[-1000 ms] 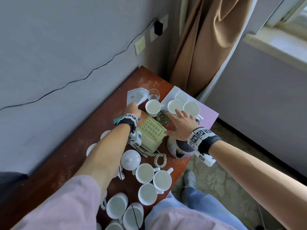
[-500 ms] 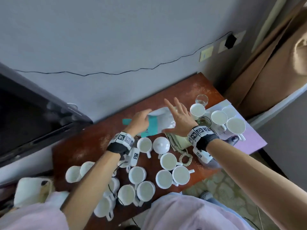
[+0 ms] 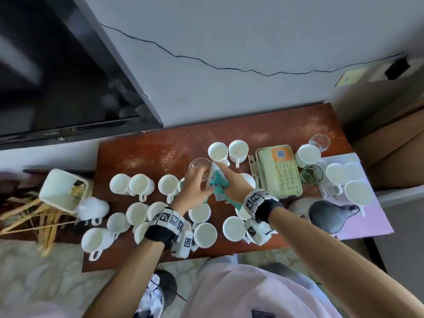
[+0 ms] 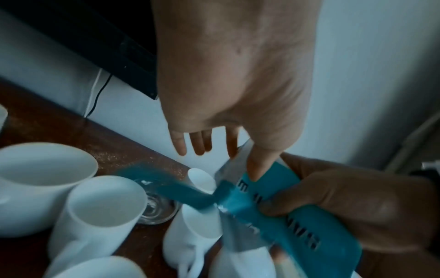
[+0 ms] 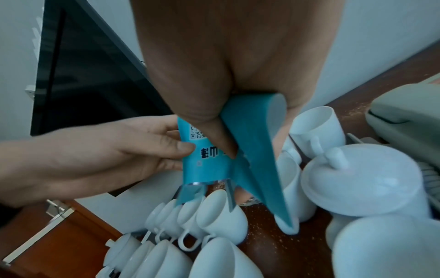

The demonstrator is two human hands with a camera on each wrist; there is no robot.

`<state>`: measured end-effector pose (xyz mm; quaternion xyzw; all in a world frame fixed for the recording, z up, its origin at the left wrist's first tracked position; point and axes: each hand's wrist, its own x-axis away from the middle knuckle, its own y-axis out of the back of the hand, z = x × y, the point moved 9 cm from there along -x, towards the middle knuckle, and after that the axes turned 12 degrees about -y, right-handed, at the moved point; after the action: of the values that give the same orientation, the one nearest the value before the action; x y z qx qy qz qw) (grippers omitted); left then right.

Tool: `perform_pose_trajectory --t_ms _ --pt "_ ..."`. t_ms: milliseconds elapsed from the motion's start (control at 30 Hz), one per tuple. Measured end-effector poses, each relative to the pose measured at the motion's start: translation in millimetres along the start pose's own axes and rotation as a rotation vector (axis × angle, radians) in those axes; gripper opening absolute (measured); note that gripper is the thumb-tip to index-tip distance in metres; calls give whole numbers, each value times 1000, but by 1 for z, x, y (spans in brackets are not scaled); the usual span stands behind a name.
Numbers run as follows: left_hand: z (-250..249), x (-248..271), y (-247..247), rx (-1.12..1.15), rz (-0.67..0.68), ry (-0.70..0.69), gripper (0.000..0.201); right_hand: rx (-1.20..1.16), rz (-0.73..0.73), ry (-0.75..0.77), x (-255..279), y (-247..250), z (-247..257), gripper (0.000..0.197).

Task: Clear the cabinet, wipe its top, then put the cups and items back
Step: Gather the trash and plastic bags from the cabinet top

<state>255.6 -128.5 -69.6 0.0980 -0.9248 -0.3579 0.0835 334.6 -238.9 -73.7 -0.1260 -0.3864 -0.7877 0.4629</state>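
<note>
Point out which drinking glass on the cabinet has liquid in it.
The glass just right of the phone, holding greenish liquid. The glass at the back corner and the one by the left hand look empty.

Both forearms reached forward side by side, each wrist wrapped in a dark band with black-and-white markers. The left hand [image 3: 192, 188] and right hand [image 3: 231, 182] met in the middle, nearly touching. The right thumb and fingers [image 5: 223, 143] were pinched together; the left thumb pressed down while its other fingers [image 4: 202, 141] hung straight.
</note>
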Motion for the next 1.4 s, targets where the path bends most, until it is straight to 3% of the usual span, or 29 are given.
perform_pose_trajectory --t_ms 67,133,200,233,300,367,433,500,633,733,833,933,1100,1233,1333,1400 --pt "-8 5 -2 53 -25 -95 76 -24 -37 -20 0 6 -7 85" --pt "-17 12 -16 100 59 -148 105 -57 -71 -12 5 16 -13 81" --pt "-20 20 -31 46 151 -109 127 -93 -60 -7 14 24 -16 70" --pt "-24 26 -36 30 166 -90 128 -106 -50 1 19 27 -17 60" --pt "-38 36 -45 109 138 -74 109 -109 -51 51 31 31 -17 47" --pt "-47 48 -55 247 81 -36 66 -109 -80 114 45 34 -17 51" --pt "-44 65 -63 326 39 69 29 -132 -73 152 61 29 -19 40" --pt "-40 90 -71 478 -5 214 26 -192 -67 195 79 20 -20 23" --pt "-50 149 -66 814 -166 352 46 -189 -77 319 115 -20 -5 16" --pt "-51 198 -61 1147 -315 388 34 -86 -74 383 133 -64 15 25" --pt "-45 246 -41 1358 -493 377 27 169 -12 476 153 -123 41 46" --pt "-31 296 -23 1444 -590 341 53 373 106 544 169 -188 63 59" --pt "34 401 0 1556 -880 360 80 576 332 706 198 -302 111 63" --pt "86 499 32 1436 -1037 429 79 580 561 692 213 -410 142 71" --pt "126 567 51 1296 -993 500 72 504 712 623 220 -491 159 72" --pt "158 610 58 1242 -969 540 65 370 876 481 223 -538 160 75"
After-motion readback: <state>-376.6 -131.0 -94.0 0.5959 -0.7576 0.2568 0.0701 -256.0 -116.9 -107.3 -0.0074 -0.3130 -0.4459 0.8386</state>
